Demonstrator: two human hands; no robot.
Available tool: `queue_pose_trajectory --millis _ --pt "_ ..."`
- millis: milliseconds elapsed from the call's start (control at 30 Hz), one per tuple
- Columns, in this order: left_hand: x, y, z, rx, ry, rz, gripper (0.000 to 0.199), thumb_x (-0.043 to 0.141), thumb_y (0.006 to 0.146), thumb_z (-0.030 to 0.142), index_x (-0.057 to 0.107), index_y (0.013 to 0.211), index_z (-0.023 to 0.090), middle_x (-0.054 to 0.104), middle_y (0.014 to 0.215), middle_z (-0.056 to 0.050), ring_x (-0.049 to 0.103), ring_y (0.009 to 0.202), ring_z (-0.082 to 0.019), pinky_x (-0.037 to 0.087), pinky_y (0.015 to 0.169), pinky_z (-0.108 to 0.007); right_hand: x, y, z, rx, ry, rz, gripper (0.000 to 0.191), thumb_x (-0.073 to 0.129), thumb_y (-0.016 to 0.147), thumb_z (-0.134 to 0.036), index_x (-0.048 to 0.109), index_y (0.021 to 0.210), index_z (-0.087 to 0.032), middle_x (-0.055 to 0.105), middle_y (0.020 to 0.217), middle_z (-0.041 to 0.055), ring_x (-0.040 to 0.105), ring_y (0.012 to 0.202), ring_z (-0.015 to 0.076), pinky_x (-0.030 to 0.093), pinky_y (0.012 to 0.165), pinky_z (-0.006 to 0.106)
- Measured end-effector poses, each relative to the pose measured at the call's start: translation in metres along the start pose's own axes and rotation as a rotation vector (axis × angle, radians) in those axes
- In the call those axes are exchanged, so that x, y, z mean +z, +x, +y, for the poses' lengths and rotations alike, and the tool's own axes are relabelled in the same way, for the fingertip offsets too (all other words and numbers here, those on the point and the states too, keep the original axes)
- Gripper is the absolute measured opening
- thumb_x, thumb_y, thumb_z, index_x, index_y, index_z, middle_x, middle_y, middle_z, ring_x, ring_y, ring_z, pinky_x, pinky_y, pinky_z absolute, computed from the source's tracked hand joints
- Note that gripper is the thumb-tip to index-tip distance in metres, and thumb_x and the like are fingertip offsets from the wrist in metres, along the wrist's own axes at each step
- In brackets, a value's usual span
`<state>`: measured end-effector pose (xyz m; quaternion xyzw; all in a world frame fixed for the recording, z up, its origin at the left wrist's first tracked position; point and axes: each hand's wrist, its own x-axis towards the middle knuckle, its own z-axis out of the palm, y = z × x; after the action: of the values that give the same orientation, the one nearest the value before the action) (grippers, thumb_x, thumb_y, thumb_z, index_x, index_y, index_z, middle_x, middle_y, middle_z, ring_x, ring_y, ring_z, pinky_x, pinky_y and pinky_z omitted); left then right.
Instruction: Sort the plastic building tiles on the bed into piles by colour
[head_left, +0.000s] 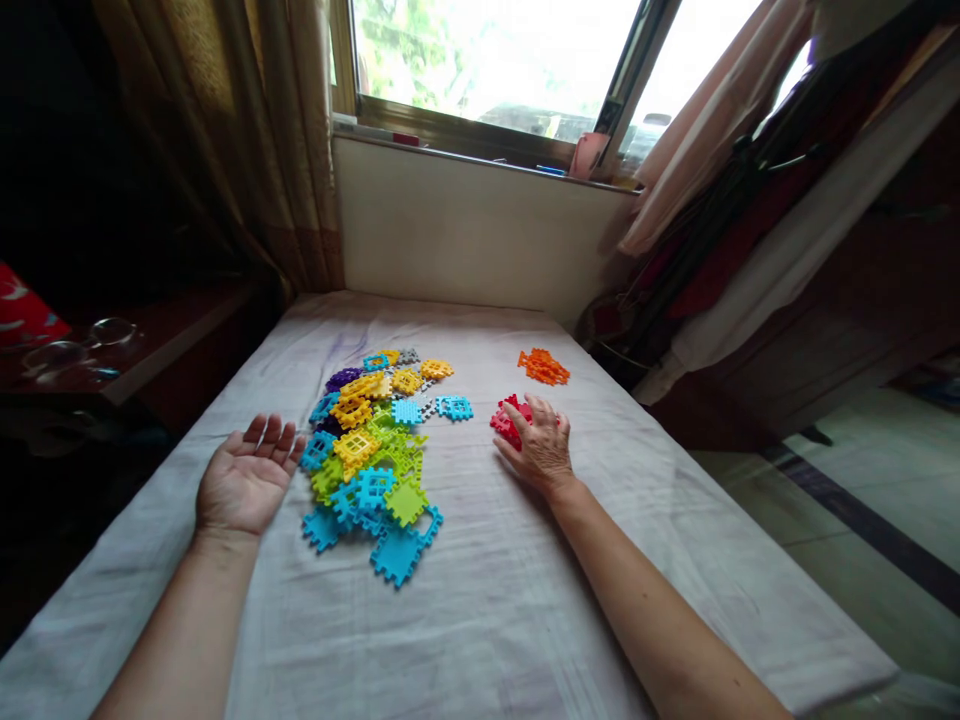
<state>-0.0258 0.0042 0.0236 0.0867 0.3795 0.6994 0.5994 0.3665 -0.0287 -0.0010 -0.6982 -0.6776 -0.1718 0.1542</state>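
My left hand rests palm up at the left of a mixed pile, its fingers stretched out and nothing in it. Beside its fingertips lie blue, yellow and purple interlocking plastic tiles. Green tiles and a flat blue tile form the near part of this pile. My right hand is palm down over a small heap of red tiles, fingers apart and touching the heap. The hand covers part of the red tiles. Farther back sits a separate heap of orange tiles.
A pale sheet covers the bed-like surface. Behind it are a low wall and a window with a sill. A dark side table with glasses stands left; hanging clothes line the right side.
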Motion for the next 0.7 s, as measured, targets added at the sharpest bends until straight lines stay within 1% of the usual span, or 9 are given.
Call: queue_pose_trajectory --millis 33,100,133,200,300,367,600,700 --pt "0.001 0.000 0.000 -0.001 0.007 0.006 0.021 0.045 0.087 0.027 0.065 0.084 0.022 0.073 0.084 -0.003 0.070 0.084 -0.018 0.059 0.080 -0.035 0.002 0.005 -0.002 -0.023 -0.013 -0.030 0.053 0.059 0.087 -0.051 0.057 0.135 -0.029 0.047 0.147 0.0141 0.035 0.134 0.0360 0.022 0.106 0.055" --pt "0.001 0.000 0.000 -0.002 0.021 0.015 0.021 0.044 0.087 0.026 0.065 0.084 0.022 0.073 0.083 -0.004 0.070 0.084 -0.018 0.059 0.079 -0.034 0.007 0.016 -0.001 -0.052 -0.020 -0.108 0.049 0.054 0.089 -0.051 0.059 0.133 -0.030 0.050 0.146 0.0131 0.038 0.132 0.0356 0.021 0.106 0.057" --pt "0.002 0.000 0.000 -0.001 0.026 0.018 0.022 0.044 0.087 0.026 0.065 0.084 0.022 0.073 0.083 -0.004 0.070 0.084 -0.018 0.059 0.079 -0.034 0.008 0.021 0.002 -0.055 -0.016 -0.142 0.046 0.052 0.091 -0.050 0.060 0.131 -0.030 0.053 0.143 0.0126 0.042 0.129 0.0340 0.023 0.105 0.056" --pt "0.002 0.000 0.000 0.002 0.034 0.022 0.022 0.044 0.088 0.027 0.065 0.085 0.022 0.073 0.083 -0.004 0.070 0.084 -0.018 0.059 0.079 -0.034 0.011 0.027 0.009 -0.051 -0.002 -0.180 0.042 0.049 0.093 -0.047 0.063 0.128 -0.028 0.058 0.138 0.0117 0.049 0.122 0.0297 0.029 0.102 0.050" --pt "0.002 0.000 0.000 0.008 0.046 0.025 0.022 0.044 0.088 0.027 0.065 0.084 0.022 0.073 0.083 -0.003 0.071 0.084 -0.018 0.060 0.078 -0.034 0.013 0.029 0.025 -0.033 0.001 -0.168 0.041 0.050 0.093 -0.045 0.065 0.125 -0.025 0.061 0.133 0.0109 0.053 0.118 0.0260 0.034 0.098 0.042" --pt "0.002 0.000 0.000 0.009 0.055 0.031 0.023 0.044 0.089 0.027 0.065 0.084 0.023 0.073 0.084 -0.003 0.071 0.084 -0.018 0.061 0.077 -0.034 0.014 0.028 0.038 -0.017 -0.014 -0.155 0.041 0.051 0.092 -0.045 0.065 0.125 -0.025 0.062 0.133 0.0105 0.054 0.117 0.0255 0.035 0.096 0.039" --pt "-0.001 0.002 0.000 0.015 0.077 0.031 0.022 0.044 0.089 0.028 0.066 0.087 0.022 0.073 0.085 -0.003 0.071 0.084 -0.018 0.061 0.078 -0.033 0.025 0.039 0.095 0.133 -0.111 -0.160 0.042 0.050 0.092 -0.043 0.065 0.125 -0.023 0.063 0.131 0.0106 0.056 0.114 0.0263 0.038 0.088 0.036" --pt "-0.001 0.002 -0.001 0.021 0.083 0.025 0.020 0.046 0.087 0.028 0.065 0.088 0.022 0.073 0.087 -0.004 0.071 0.086 -0.019 0.060 0.079 -0.033 0.032 0.044 0.114 0.191 -0.132 -0.162 0.042 0.048 0.092 -0.043 0.065 0.124 -0.023 0.063 0.128 0.0114 0.057 0.110 0.0265 0.038 0.086 0.037"
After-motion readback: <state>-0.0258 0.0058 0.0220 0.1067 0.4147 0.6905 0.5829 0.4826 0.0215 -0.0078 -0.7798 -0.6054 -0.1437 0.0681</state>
